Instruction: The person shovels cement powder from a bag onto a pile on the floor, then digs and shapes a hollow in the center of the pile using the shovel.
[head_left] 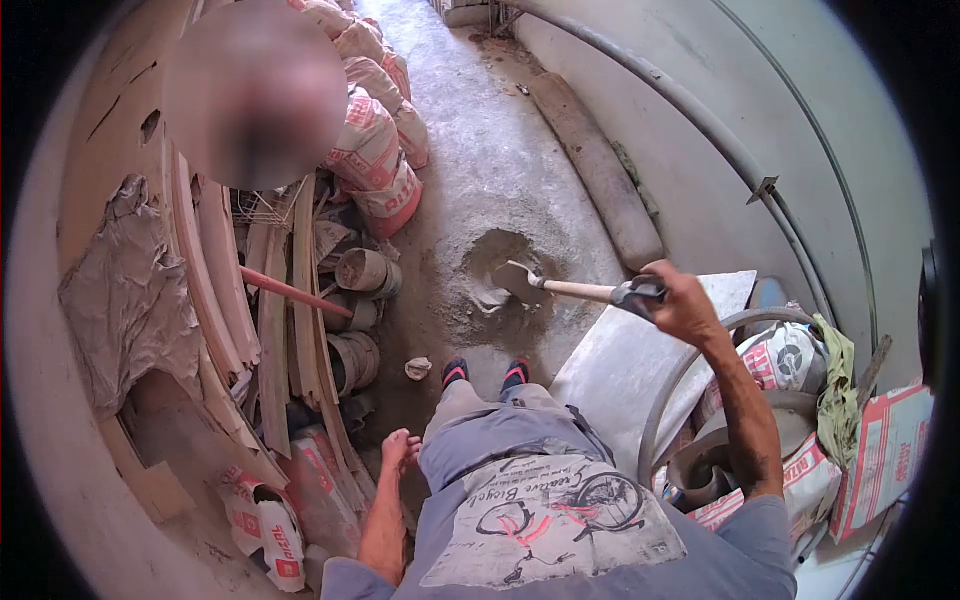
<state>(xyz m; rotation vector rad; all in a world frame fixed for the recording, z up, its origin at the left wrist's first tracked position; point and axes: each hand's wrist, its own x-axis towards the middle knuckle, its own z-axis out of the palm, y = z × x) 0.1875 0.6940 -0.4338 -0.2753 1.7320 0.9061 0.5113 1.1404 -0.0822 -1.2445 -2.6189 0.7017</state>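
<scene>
My right hand (685,305) is wrapped round the dark grip at the end of a shovel (580,290) with a pale wooden shaft. The shovel reaches leftward, its blade at a patch of grey mortar mix (480,295) on the floor, where there is a darker, damp-looking hollow. Part of the blade is hard to tell from the mix. My left hand (401,451) hangs beside my left thigh with curled fingers, and nothing shows in it. A small pale lump (418,369) lies on the floor just beyond that hand.
Stacked printed sacks (365,150) stand at the upper left, near a person with a blurred head (255,95). Wooden boards (300,320) and round containers (362,272) line the left. A pale panel (640,360), a hose (670,400) and sacks (790,360) crowd the right.
</scene>
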